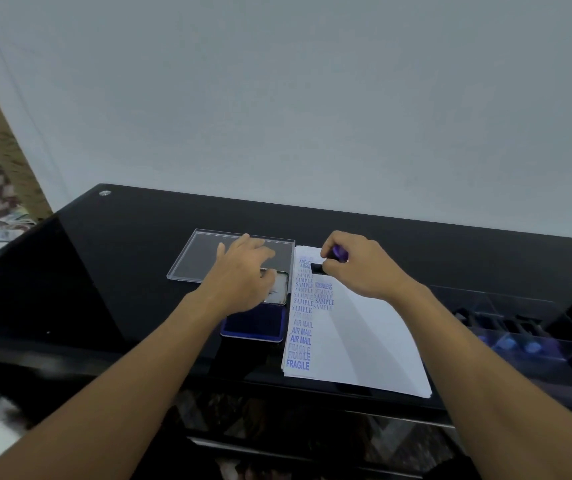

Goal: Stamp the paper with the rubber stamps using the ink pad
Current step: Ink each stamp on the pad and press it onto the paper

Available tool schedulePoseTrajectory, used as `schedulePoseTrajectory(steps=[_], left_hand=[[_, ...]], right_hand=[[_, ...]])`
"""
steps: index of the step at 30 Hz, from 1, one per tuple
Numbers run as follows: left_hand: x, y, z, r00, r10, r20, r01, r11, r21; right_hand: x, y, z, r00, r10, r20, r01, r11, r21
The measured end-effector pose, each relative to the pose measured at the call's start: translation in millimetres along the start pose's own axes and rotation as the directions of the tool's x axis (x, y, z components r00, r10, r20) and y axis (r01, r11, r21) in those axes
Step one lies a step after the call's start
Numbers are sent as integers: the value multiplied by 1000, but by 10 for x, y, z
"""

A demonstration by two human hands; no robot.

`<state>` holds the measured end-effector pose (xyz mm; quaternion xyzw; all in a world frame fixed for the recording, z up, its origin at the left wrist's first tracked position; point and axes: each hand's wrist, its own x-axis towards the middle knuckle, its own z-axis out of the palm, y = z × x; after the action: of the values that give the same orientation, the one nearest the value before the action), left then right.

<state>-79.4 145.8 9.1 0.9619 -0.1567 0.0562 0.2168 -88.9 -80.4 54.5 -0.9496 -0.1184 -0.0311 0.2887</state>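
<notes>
Purple stamp (338,252) in right hand (364,268), base seemingly crosswise on paper (364,341)

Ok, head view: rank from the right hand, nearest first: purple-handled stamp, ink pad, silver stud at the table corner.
1. purple-handled stamp: held in the right hand.
2. ink pad: to its left, nearer the person.
3. silver stud: far-left corner.
</notes>
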Motion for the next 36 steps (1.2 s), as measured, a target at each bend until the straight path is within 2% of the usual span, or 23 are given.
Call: schedulePoseTrajectory(steps=[5, 12, 20, 24, 28, 36], left_hand=[[-168, -243, -59, 992, -124, -37, 122, 990, -65], [-494, -605, 61, 966, -244, -88, 229, 961, -153], [-647, -786, 299, 977, -207, -49, 208, 978, 7], [-679, -843, 381, 975, -216, -47, 218, 976, 30], [-708, -866, 436, 974, -220, -51, 221, 975, 25], [-722, -870, 476, 977, -209, -45, 213, 970, 118]], right_hand=[[48, -175, 351, 999, -19, 42, 16, 998, 64], [109, -452, 787, 985, -68, 159, 75, 997, -35], [184, -701, 1037, 965, -86, 248, 137, 971, -196], [190, -714, 1117, 964, -100, 248, 166, 950, -265], [170, -692, 1199, 966, -111, 233, 174, 947, -270], [131, -637, 1343, 970, -158, 184, 209, 930, -304]])
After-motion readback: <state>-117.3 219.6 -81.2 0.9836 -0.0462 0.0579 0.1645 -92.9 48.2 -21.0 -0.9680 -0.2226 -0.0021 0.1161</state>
